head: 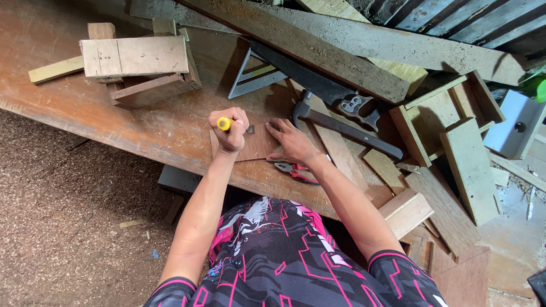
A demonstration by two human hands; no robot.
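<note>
Gripping a yellow-handled tool [226, 123] in closed fingers, the left hand [229, 129] sets its tip on a small wooden board [255, 146] at the desk [114, 113] edge. Beside it, the right hand [291, 142] presses flat, fingers spread, on the board; a hammer [344, 128] lies further right.

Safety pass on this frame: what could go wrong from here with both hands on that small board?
1. The right hand pins the small wooden piece right beside the blade of the yellow-handled tool in the left hand; a slip could likely cut fingers.
2. The piece sits near the workbench edge and may shift or tip.
3. The pliers lie by the right wrist and could be knocked off.
</note>
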